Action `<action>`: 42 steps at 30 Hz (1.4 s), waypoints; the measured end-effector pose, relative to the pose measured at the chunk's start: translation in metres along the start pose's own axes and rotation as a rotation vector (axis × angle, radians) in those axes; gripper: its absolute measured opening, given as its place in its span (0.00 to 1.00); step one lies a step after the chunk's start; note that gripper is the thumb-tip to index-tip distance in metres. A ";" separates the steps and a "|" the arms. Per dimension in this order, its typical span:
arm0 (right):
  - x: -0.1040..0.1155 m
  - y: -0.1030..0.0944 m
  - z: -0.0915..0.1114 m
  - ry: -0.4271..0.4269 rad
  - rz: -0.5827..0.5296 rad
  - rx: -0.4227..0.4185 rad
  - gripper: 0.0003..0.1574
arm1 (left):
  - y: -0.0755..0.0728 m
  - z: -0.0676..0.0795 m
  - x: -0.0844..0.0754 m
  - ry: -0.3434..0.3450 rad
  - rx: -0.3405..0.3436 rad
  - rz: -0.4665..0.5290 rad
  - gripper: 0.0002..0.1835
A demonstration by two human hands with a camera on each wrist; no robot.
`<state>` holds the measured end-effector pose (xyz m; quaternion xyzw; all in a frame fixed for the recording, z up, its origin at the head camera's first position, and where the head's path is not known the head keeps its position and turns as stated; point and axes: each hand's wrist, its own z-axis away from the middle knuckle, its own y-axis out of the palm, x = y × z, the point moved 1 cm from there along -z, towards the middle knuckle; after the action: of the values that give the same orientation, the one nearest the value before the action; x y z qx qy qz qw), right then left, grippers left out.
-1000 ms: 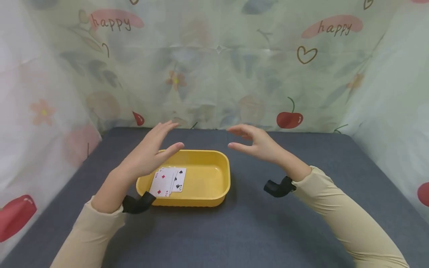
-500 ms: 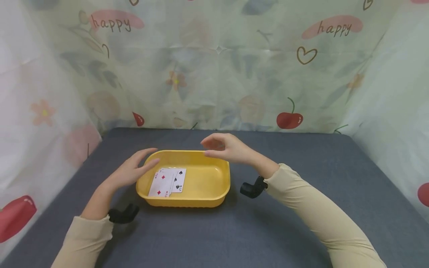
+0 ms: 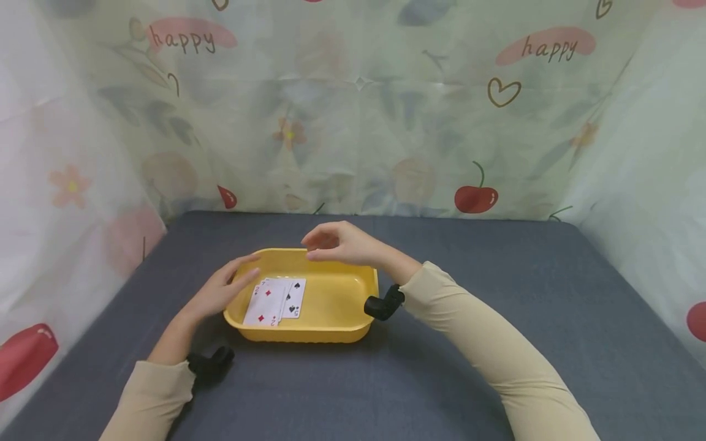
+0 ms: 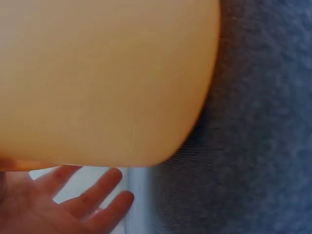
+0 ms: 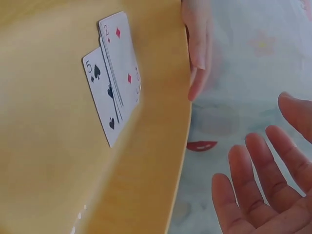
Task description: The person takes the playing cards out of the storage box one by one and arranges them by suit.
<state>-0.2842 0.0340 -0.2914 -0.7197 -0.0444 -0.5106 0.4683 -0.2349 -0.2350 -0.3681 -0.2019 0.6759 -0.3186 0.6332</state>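
A yellow plastic tray [image 3: 336, 336] with rounded corners stands on the dark cloth. In its left part lie overlapping playing cards, a two of diamonds [image 3: 263, 304] on top and a five of spades [image 3: 296, 296] partly under it. My left hand [image 3: 220, 290] is at the tray's left side, fingers along the rim; whether they touch it I cannot tell. Over the tray's back edge hovers my right hand [image 3: 353, 246], fingers loosely bent and holding nothing. In the right wrist view the palm and spread fingers of my right hand [image 5: 265, 187] show beside the tray wall.
Dark grey cloth [image 3: 474, 275] covers the table. Patterned curtains [image 3: 358, 141] close off the back and both sides. A black wrist mount [image 3: 211, 362] sits on the left wrist, another black mount [image 3: 384, 304] on the right.
My right hand has moved left, from right of the tray to above its back edge. The left hand has lowered from over the tray to its left rim. Tray and cards look unmoved.
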 end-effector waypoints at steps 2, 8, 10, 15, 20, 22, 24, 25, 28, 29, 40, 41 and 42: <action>0.001 0.004 -0.006 0.010 -0.002 0.010 0.22 | 0.001 -0.001 0.002 -0.014 -0.010 0.017 0.32; 0.001 0.017 -0.025 0.011 0.010 0.067 0.22 | 0.003 -0.003 0.004 -0.065 -0.026 0.048 0.34; 0.001 0.021 -0.031 0.018 -0.003 0.096 0.23 | 0.003 -0.003 0.005 -0.078 -0.025 0.057 0.34; -0.001 0.032 -0.044 0.039 -0.020 0.149 0.25 | 0.004 -0.002 0.006 -0.101 -0.023 0.065 0.36; -0.003 0.042 -0.054 0.083 -0.061 0.169 0.24 | 0.003 -0.002 0.006 -0.099 -0.028 0.065 0.37; -0.005 0.047 -0.057 0.116 -0.084 0.181 0.24 | 0.003 -0.001 0.006 -0.094 -0.027 0.064 0.37; -0.007 0.052 -0.060 0.148 -0.095 0.194 0.24 | 0.003 -0.002 0.006 -0.087 -0.027 0.061 0.37; -0.008 0.054 -0.061 0.165 -0.097 0.198 0.24 | 0.004 -0.002 0.006 -0.087 -0.027 0.061 0.37; -0.012 0.062 -0.065 0.204 -0.097 0.212 0.24 | 0.004 -0.002 0.006 -0.078 -0.034 0.063 0.37; -0.013 0.065 -0.066 0.213 -0.098 0.221 0.24 | 0.004 -0.002 0.006 -0.074 -0.037 0.067 0.36; -0.023 0.082 -0.072 0.265 -0.048 0.292 0.19 | 0.005 -0.002 0.007 -0.056 -0.044 0.092 0.33; -0.024 0.083 -0.072 0.265 -0.037 0.279 0.19 | 0.005 -0.002 0.006 -0.059 -0.057 0.089 0.33; -0.024 0.084 -0.072 0.267 -0.029 0.268 0.20 | 0.005 -0.001 0.006 -0.055 -0.057 0.087 0.33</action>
<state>-0.3003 -0.0546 -0.3601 -0.5760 -0.0599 -0.5979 0.5542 -0.2362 -0.2347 -0.3759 -0.1992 0.6752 -0.2657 0.6586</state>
